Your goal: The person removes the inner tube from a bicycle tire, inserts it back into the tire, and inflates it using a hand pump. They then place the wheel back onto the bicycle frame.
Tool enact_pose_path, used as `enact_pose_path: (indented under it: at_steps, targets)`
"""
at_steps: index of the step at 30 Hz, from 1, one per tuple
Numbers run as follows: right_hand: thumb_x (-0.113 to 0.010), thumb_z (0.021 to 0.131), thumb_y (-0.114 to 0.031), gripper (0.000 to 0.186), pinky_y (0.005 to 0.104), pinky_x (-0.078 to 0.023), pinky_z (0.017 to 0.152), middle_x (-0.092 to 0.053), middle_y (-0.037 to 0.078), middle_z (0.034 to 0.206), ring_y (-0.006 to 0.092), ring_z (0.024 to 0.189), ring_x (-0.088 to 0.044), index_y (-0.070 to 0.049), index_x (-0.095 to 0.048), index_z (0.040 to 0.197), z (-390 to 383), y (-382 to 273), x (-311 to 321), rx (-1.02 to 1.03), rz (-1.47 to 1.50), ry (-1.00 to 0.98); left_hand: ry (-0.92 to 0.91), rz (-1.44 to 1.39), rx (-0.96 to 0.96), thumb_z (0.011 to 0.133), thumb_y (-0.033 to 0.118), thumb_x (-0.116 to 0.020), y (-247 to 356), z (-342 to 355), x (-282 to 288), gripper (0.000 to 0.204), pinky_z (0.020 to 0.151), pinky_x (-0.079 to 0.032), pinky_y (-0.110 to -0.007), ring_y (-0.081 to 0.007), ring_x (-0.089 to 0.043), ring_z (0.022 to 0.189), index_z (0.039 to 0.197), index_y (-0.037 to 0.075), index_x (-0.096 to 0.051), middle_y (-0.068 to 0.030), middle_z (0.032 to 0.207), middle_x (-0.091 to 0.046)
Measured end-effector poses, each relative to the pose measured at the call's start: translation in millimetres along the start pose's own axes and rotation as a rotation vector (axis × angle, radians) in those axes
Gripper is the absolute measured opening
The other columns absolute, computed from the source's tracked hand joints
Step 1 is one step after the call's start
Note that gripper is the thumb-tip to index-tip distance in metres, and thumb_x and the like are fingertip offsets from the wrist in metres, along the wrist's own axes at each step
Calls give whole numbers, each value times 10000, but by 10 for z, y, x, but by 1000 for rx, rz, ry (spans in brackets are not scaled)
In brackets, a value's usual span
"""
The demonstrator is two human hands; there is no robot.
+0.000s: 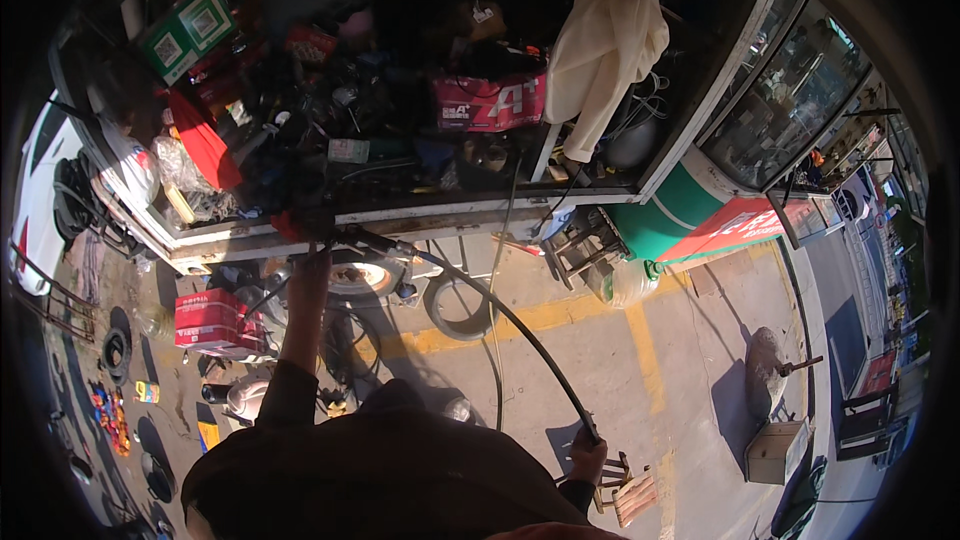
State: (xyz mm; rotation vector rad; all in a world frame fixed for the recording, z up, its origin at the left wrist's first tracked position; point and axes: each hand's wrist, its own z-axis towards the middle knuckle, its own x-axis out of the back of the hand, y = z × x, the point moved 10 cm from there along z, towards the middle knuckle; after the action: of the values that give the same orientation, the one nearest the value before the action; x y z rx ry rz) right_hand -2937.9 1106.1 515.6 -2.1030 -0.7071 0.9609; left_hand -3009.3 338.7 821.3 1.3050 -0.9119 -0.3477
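Note:
A black hose (530, 340) runs in a curve from the bench edge down to my right hand (588, 455), whose fingers are wrapped round its lower end. At its upper end a dark fitting with a shiny metal collar (403, 248) lies near the bench edge. My left hand (312, 252) reaches to that edge, beside the fitting and close to a red piece (288, 227). Deep shadow hides its fingers, so whether it grips the fitting does not show.
A cluttered bench holds a pink-red box (490, 102) and a cream jacket (605, 60). Below lie a tyre (460, 305), a wheel (360, 278) and a red carton (220, 323). A small wooden stool (632, 496) stands near my right hand; a metal box (776, 452) is farther right.

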Motion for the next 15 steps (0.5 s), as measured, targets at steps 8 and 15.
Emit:
enact_pose_path:
  at_steps: [8,15]
  targets:
    - [-622,883,-200,237,308,-508,650,-639,121,761,171,707,-612,25,-619,808,316,-244,-1435,402,-748,98,-128,-1772,108,1009,198,-445,540,2502,-924,309,1189,-210,-482,-326,-324,1364,1237,-10,-462,-186,1455,-376]
    - [-528,910,-111,194,300,-402,566,-560,85,644,128,621,-510,15,-560,765,609,-84,-3122,497,-934,-36,-461,-1849,23,1014,165,-414,2162,4564,-2238,443,1174,-239,-477,-330,-275,1397,1416,9,-311,-212,1517,-252]
